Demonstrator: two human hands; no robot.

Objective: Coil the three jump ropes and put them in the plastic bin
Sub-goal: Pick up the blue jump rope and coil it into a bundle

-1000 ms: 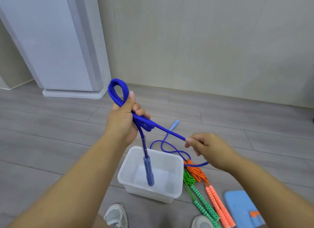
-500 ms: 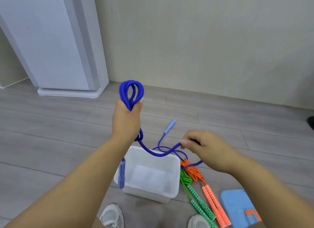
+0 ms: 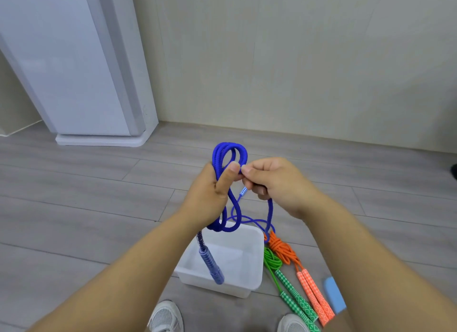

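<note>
Above the plastic bin [image 3: 257,257], hands [image 3: 210,190] coil braided blue rope [image 3: 231,153].

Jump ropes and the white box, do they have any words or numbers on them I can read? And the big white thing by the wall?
There are no readable words, numbers or signs.
blue handle: blurred, shows no letters.
green handles and orange handles: only a white diamond pattern.
plastic bin: plain.
white appliance: no label showing.
</note>
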